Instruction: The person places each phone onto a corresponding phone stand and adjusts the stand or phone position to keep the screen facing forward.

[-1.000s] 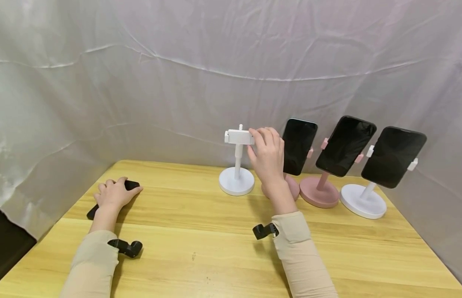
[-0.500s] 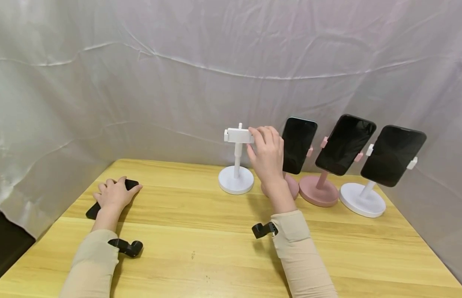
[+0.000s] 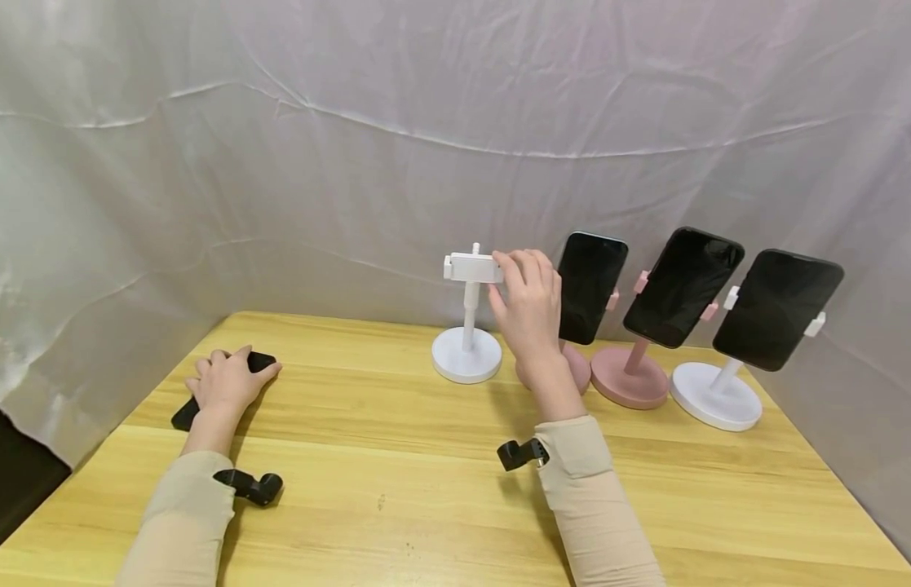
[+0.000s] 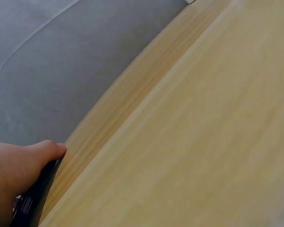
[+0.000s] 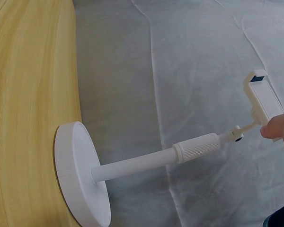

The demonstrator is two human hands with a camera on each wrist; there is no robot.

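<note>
My right hand [image 3: 527,306] pinches the right end of the clamp of an empty white phone stand [image 3: 467,314] at the back of the wooden table [image 3: 426,481]. In the right wrist view a fingertip [image 5: 278,128] touches the clamp of that white stand [image 5: 146,163]. At the table's left, my left hand [image 3: 223,381] lies over a black phone [image 3: 258,361] that is flat on the wood, fingers curled over its edges. In the left wrist view the thumb [image 4: 33,158] sits on the black phone [image 4: 35,196].
Three more stands line the back right, each holding a dark phone: a pink stand [image 3: 589,287], a second pink stand [image 3: 678,289], and a white stand [image 3: 771,314]. Grey cloth [image 3: 352,147] walls the table on three sides. Small black cameras sit on both wrists.
</note>
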